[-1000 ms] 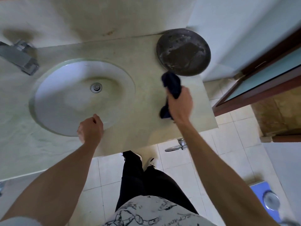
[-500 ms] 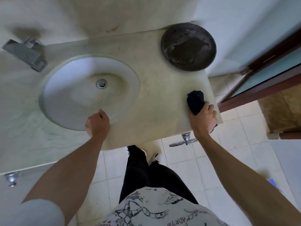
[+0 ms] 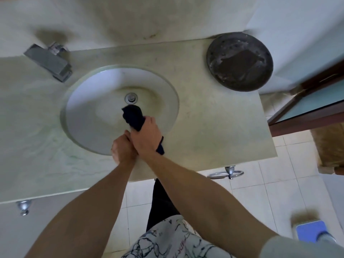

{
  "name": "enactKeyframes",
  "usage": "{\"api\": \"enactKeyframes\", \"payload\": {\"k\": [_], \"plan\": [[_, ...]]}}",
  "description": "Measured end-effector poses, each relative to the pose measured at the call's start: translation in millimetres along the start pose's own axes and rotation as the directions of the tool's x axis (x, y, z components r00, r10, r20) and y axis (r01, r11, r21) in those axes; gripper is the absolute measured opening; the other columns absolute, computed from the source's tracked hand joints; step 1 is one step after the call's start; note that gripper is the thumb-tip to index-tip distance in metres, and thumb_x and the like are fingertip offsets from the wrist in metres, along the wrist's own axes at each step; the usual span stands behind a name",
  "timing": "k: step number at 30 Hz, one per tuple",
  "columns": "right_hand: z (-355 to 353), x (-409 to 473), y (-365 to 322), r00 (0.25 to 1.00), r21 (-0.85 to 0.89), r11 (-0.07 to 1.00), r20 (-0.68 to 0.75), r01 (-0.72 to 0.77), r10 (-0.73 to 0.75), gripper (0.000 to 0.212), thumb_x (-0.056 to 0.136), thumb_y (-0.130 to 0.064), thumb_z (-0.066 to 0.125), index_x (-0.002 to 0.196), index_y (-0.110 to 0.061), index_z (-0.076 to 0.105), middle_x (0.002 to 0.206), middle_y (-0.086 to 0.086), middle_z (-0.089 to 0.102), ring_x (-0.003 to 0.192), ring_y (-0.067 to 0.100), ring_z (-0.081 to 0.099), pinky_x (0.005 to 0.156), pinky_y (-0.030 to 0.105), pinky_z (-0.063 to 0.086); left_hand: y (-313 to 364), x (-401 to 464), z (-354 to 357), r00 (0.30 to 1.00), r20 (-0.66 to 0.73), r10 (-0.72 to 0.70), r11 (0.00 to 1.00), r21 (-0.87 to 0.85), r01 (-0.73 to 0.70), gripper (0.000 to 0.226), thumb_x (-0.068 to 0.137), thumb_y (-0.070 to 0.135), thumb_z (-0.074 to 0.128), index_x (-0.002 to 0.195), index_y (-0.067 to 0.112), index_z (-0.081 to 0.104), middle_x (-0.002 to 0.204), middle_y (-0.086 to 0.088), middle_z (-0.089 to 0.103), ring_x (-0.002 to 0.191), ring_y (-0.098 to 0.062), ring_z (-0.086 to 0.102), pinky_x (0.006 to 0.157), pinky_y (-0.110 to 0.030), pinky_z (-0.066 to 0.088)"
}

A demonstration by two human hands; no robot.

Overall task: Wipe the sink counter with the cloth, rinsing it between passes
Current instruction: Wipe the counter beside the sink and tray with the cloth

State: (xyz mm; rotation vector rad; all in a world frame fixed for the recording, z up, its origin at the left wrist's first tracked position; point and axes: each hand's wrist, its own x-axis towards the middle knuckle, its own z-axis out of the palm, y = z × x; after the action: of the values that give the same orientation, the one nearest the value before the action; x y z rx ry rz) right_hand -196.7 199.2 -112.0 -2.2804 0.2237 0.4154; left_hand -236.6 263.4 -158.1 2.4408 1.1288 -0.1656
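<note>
My right hand (image 3: 147,136) grips a dark navy cloth (image 3: 133,116) and holds it over the white sink basin (image 3: 89,108), just in front of the drain (image 3: 131,98). One bunched end of the cloth sticks out ahead of the fingers, and a short tail hangs by the wrist. Beside it, my left hand (image 3: 122,149) is curled into a fist on the basin's front rim, touching the right hand; I see no cloth in it. The pale green stone counter (image 3: 214,127) surrounds the basin. No water runs from the chrome faucet (image 3: 50,62) at the back left.
A dark round dish (image 3: 239,61) with residue sits on the counter's back right corner. A brown door frame (image 3: 307,108) stands to the right. A chrome ring (image 3: 226,173) hangs under the counter edge. A blue object (image 3: 309,229) lies on the tiled floor.
My right hand has carried the cloth from the counter's right front edge leftward to over the basin, next to my left hand. The left hand has stayed on the rim.
</note>
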Motion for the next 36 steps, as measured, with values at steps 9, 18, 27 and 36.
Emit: {"api": "enactKeyframes", "payload": {"k": [9, 18, 27, 36], "plan": [[-197.6, 63.7, 67.3, 0.892, 0.234, 0.971, -0.448, 0.044, 0.068, 0.029, 0.082, -0.047, 0.076, 0.087, -0.023, 0.062, 0.065, -0.009, 0.064, 0.051, -0.004, 0.062, 0.045, 0.018, 0.048, 2.0, 1.5, -0.1, 0.998, 0.008, 0.061, 0.998, 0.029, -0.061, 0.068, 0.105, 0.04, 0.021, 0.076, 0.003, 0.069, 0.077, -0.022, 0.069, 0.074, -0.039, 0.065, 0.074, -0.041, 0.052], [-264.2, 92.7, 202.4, 0.79, -0.24, 0.961, -0.612, -0.139, -0.038, 0.046, 0.079, -0.041, 0.077, 0.108, -0.008, 0.068, 0.103, 0.015, 0.065, 0.087, 0.038, 0.064, 0.07, 0.044, 0.052, 9.0, -2.5, -5.9, 0.998, 0.023, 0.057, 0.997, 0.042, -0.058, 0.061, 0.107, 0.037, 0.025, 0.066, 0.008, 0.06, 0.069, -0.016, 0.065, 0.066, -0.034, 0.06, 0.071, -0.039, 0.049], [-108.8, 93.6, 89.7, 0.876, -0.37, 0.913, -0.481, -0.171, -0.031, 0.047, 0.077, -0.042, 0.066, 0.115, -0.016, 0.059, 0.105, 0.007, 0.06, 0.092, 0.03, 0.059, 0.073, 0.043, 0.05, 7.0, 1.0, -0.1, 0.998, 0.049, 0.037, 0.996, 0.078, -0.041, 0.063, 0.106, 0.038, 0.023, 0.065, 0.008, 0.06, 0.06, -0.01, 0.058, 0.062, -0.033, 0.06, 0.065, -0.037, 0.048], [-84.3, 89.2, -27.4, 0.884, 0.768, 0.482, 0.467, -0.422, 0.029, 0.044, 0.094, -0.047, 0.066, 0.118, -0.01, 0.07, 0.108, 0.013, 0.075, 0.095, 0.03, 0.073, 0.08, 0.042, 0.059, 25.7, 13.8, -29.8, 0.939, 0.297, -0.174, 0.709, -0.624, 0.329, 0.041, 0.106, 0.036, 0.043, 0.084, 0.016, 0.071, 0.089, -0.01, 0.072, 0.069, -0.017, 0.063, 0.074, -0.035, 0.05]]}}
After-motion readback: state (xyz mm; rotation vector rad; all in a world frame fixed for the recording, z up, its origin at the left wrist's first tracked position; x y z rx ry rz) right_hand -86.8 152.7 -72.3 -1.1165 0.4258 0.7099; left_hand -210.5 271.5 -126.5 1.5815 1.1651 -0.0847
